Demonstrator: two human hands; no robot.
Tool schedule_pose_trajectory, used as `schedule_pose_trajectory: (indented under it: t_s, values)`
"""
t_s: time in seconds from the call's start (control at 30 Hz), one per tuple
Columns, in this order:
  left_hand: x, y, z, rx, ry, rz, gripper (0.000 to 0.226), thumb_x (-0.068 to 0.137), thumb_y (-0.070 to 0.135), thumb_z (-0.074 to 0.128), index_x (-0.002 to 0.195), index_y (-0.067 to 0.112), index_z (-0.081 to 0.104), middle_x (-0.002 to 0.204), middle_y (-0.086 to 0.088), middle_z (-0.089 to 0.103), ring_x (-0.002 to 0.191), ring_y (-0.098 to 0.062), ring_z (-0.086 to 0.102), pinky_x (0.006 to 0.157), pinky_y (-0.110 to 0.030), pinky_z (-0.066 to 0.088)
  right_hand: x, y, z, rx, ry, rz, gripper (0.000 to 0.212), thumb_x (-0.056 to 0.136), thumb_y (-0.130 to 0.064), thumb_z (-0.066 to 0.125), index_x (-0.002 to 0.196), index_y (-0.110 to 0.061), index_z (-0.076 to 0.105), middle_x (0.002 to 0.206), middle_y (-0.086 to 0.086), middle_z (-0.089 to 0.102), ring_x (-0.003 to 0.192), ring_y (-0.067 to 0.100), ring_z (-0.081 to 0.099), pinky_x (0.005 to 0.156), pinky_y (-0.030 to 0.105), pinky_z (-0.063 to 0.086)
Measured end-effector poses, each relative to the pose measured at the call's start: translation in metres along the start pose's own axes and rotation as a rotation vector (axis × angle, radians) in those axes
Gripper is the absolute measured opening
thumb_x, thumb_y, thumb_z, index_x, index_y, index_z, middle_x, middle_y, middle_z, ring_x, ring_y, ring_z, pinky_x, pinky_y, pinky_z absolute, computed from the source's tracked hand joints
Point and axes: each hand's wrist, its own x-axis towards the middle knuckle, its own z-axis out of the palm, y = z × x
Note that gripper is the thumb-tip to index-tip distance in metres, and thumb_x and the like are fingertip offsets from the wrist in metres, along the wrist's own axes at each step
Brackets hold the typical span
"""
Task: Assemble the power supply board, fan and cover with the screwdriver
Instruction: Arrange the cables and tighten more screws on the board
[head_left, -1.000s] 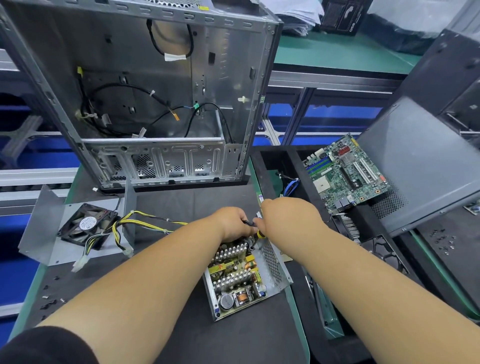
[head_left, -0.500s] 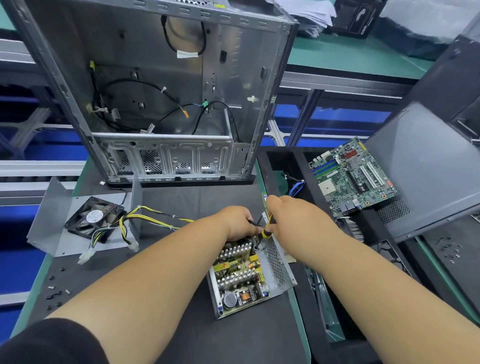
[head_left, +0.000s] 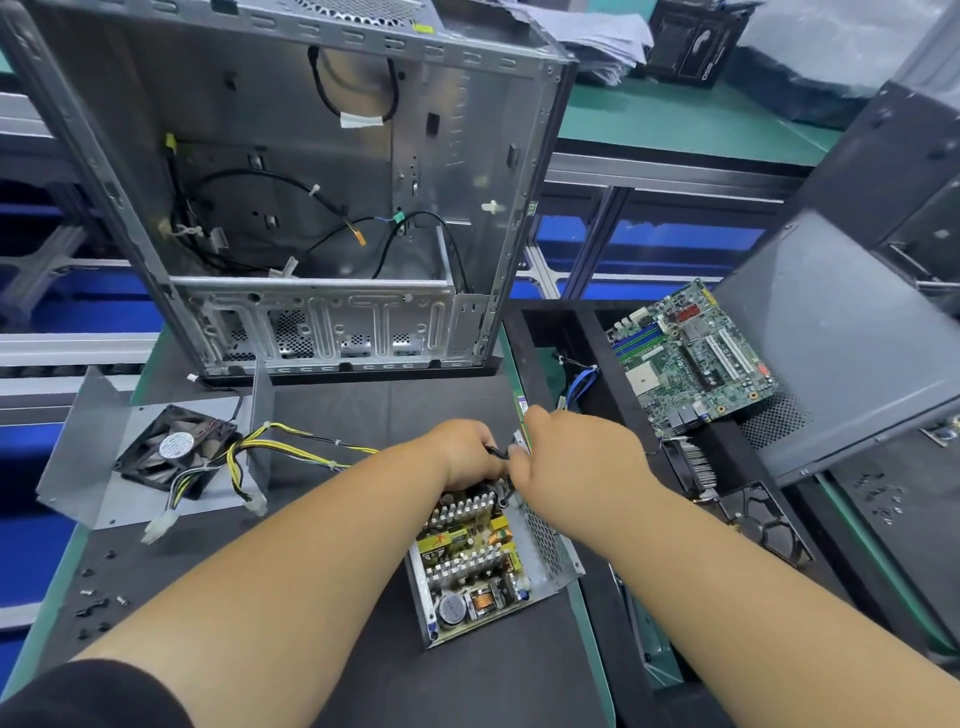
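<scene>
The power supply board (head_left: 475, 558) lies in its open metal tray (head_left: 553, 545) on the black mat. Both hands meet at its far end. My left hand (head_left: 465, 457) curls its fingers round a black cable (head_left: 496, 451) there. My right hand (head_left: 571, 467) is closed over the screwdriver, which is almost wholly hidden under it. The black fan (head_left: 174, 452) lies on the grey metal cover (head_left: 78, 467) at the left. Yellow and black wires (head_left: 301, 447) run from the cover towards the board.
An open computer case (head_left: 311, 208) stands upright behind the mat. A green motherboard (head_left: 691, 358) and a grey side panel (head_left: 841, 332) lie at the right, above a second fan frame (head_left: 763, 519). Several small screws (head_left: 98, 603) lie on the mat at the left.
Both hands stay at the board's far end. My right hand has turned over the screwdriver, so its yellow handle no longer shows. The head has shifted slightly.
</scene>
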Motion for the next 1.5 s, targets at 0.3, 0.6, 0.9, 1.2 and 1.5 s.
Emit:
schedule_pose_trajectory:
  t_s: [0.3,0.6,0.9,1.2,1.5]
  values:
    - [0.001,0.000,0.001,0.029,-0.002,0.015,0.037,0.086,0.044,0.064,0.096,0.008,0.069,0.086,-0.010,0.066,0.076,-0.023,0.055,0.069,-0.031,0.045,-0.001,0.011,0.000,0.105,-0.066,-0.063,0.026,0.097,-0.039,0.051,0.088,-0.020,0.035,0.071,-0.005,0.035,0.070,0.024,0.041,0.056,0.032,0.029]
    - [0.002,-0.001,0.001,0.044,0.024,0.018,0.018,0.085,0.037,0.064,0.082,0.019,0.065,0.085,-0.005,0.063,0.071,-0.017,0.052,0.062,-0.027,0.041,0.004,-0.003,0.008,-0.099,0.008,0.077,0.036,0.103,-0.038,0.032,0.098,-0.018,0.061,0.062,-0.002,0.035,0.057,0.024,0.037,0.046,0.025,0.014]
    - [0.001,0.000,0.000,0.053,-0.004,0.029,0.042,0.087,0.047,0.065,0.098,0.007,0.071,0.090,-0.012,0.065,0.077,-0.022,0.052,0.069,-0.031,0.041,-0.007,0.008,-0.007,0.129,-0.084,-0.114,0.025,0.093,-0.021,0.054,0.093,-0.023,0.030,0.094,0.002,0.044,0.078,0.024,0.044,0.060,0.034,0.036]
    - [-0.003,0.003,-0.001,0.064,0.011,0.025,0.031,0.087,0.041,0.062,0.095,0.011,0.068,0.086,-0.007,0.062,0.075,-0.020,0.053,0.064,-0.029,0.040,0.000,0.003,0.007,-0.007,-0.054,0.038,0.030,0.100,-0.047,0.042,0.086,-0.021,0.044,0.062,-0.004,0.031,0.064,0.027,0.043,0.047,0.026,0.023]
    - [-0.002,0.001,-0.001,0.033,0.003,0.013,0.033,0.084,0.041,0.067,0.097,0.011,0.069,0.099,-0.012,0.068,0.080,-0.022,0.053,0.074,-0.033,0.048,-0.006,0.001,-0.005,0.068,-0.064,-0.060,0.021,0.095,-0.029,0.044,0.109,-0.014,0.046,0.103,0.005,0.052,0.084,0.026,0.049,0.065,0.036,0.034]
